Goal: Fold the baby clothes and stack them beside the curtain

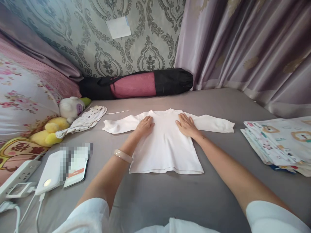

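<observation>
A small white long-sleeved shirt [167,149] lies spread flat on the grey bed sheet [218,207], neckline away from me and both sleeves stretched out sideways. My left hand [145,125] rests palm down on its left shoulder area, close to where that sleeve joins. On the opposite shoulder my right hand [186,124] lies flat too, its fingers stretched toward the collar. Neither hand grips the cloth. A pale bangle circles my left wrist. Small folds run down the middle of the shirt, and its hem faces me.
Folded printed cloths [279,139] are stacked at the right. On the left lie a patterned cloth with a string [85,119], plush toys [52,129], a phone [77,166], a white power bank [52,170] and a power strip [20,178]. A black-and-pink rolled bag [133,84] lies along the wall.
</observation>
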`<state>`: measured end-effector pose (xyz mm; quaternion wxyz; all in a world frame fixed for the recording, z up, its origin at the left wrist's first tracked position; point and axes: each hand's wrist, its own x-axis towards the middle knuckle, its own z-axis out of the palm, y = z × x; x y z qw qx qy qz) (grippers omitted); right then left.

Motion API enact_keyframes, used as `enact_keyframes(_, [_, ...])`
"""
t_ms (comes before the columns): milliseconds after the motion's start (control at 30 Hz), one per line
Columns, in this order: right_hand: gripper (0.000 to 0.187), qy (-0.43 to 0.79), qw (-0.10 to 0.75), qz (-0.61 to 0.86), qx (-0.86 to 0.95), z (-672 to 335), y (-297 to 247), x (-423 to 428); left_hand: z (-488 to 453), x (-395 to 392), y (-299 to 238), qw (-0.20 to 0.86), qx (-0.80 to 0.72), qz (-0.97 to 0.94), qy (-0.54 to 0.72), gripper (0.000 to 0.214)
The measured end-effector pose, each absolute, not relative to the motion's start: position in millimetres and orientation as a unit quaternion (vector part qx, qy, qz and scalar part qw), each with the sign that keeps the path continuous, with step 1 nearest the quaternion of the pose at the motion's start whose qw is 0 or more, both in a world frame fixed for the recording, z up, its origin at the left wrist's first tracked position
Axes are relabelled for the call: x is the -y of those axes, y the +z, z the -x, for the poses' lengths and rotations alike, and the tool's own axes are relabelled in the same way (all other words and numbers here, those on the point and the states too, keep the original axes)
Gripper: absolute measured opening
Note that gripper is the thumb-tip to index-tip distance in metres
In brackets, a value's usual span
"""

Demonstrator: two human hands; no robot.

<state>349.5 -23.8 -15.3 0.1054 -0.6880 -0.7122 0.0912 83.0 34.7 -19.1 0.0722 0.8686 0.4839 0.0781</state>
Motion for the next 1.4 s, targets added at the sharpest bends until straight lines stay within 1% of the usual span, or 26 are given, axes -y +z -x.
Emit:
enact_keyframes(67, [0.062,0.099,0.104,0.691,0.709,-354,-21,25,-76,-35,-28,0.08,-0.51,-0.853,0.077,0.052])
enact_keyframes(167, [0.064,0.077,0.111,0.705,0.696,-382,-27,31,-52,-38,-33,0.08,-0.512,-0.851,0.081,0.054])
enact_keyframes(267, [0.06,0.029,0.096,0.728,0.679,-417,-28,39,-31,-37,-30,0.073,-0.491,-0.864,0.089,0.051])
enact_keyframes(333, [0.057,0.0,0.09,0.754,0.651,-435,-25,47,-25,-30,-27,0.051,-0.494,-0.861,0.108,0.049])
enact_keyframes(500, [0.044,-0.077,0.141,0.781,0.603,-441,-8,76,-20,1,-13,-0.025,-0.595,-0.785,0.171,0.042])
enact_keyframes(567, [0.038,-0.055,0.143,0.775,0.613,-428,-2,87,-18,14,-9,-0.026,-0.644,-0.744,0.175,0.033])
enact_keyframes(633, [0.031,0.016,0.127,0.768,0.628,-410,1,96,-17,25,-5,0.0,-0.679,-0.717,0.159,0.026])
enact_keyframes(733, [0.024,0.099,0.112,0.759,0.633,-385,2,108,-18,39,-1,0.075,-0.696,-0.705,0.114,0.029])
enact_keyframes(833, [0.023,0.12,0.105,0.767,0.622,-369,3,120,-22,52,2,0.139,-0.686,-0.707,0.097,0.035])
enact_keyframes(900, [0.021,0.121,0.094,0.765,0.626,-363,5,127,-26,60,3,0.155,-0.684,-0.705,0.103,0.035])
enact_keyframes(1000, [0.018,0.112,0.074,0.759,0.637,-356,8,135,-30,69,0,0.141,-0.692,-0.697,0.123,0.031])
enact_keyframes(1167, [0.025,0.088,0.031,0.776,0.624,-340,15,145,-34,83,-4,0.098,-0.699,-0.693,0.145,0.02])
enact_keyframes(1267, [0.028,0.076,0.007,0.787,0.612,-334,20,148,-35,87,-1,0.086,-0.717,-0.681,0.117,0.025])
enact_keyframes(1400, [0.03,0.081,0.004,0.799,0.596,-334,23,148,-34,89,4,0.074,-0.727,-0.677,0.085,0.03])
